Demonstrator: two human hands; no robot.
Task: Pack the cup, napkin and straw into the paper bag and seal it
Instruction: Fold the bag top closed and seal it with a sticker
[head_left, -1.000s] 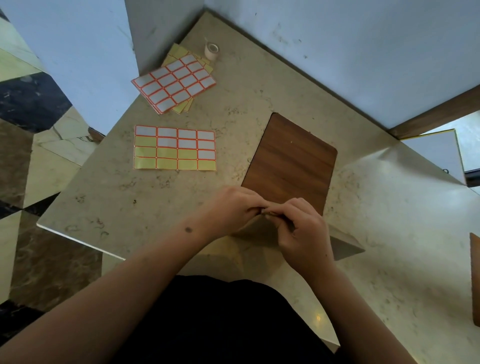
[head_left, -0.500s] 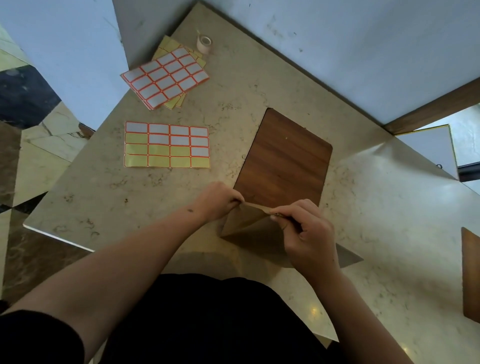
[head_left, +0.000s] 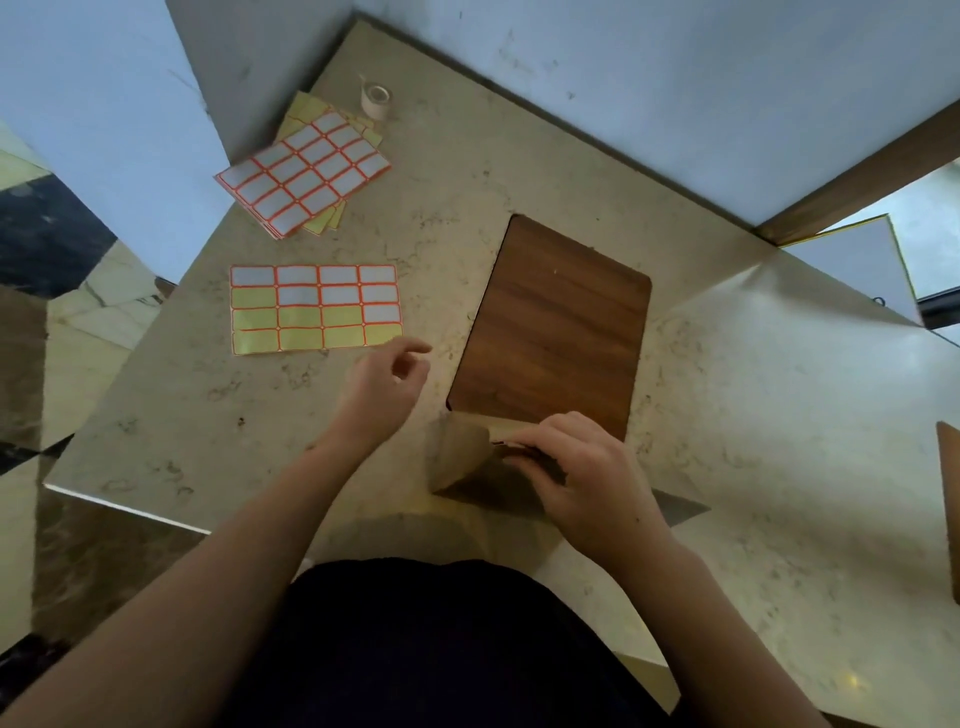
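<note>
A brown paper bag (head_left: 462, 457) stands at the near edge of the table, its top folded over. My right hand (head_left: 582, 478) pinches the folded top of the bag and holds it down. My left hand (head_left: 384, 389) hovers off the bag to the left, fingers loosely apart and holding nothing, just below a partly used sheet of orange-bordered stickers (head_left: 314, 309). The cup, napkin and straw are not visible; the bag hides whatever is inside it.
A stack of sticker sheets (head_left: 304, 174) lies at the back left, with a small roll of tape (head_left: 376, 98) behind it. A wooden board (head_left: 556, 322) lies flat just beyond the bag. Another wooden piece (head_left: 950, 509) shows at the right edge. The table's front edge (head_left: 130, 506) is close.
My left hand let go of the bag's folded top and moved left and forward toward the sticker sheet. My right hand stayed on the fold.
</note>
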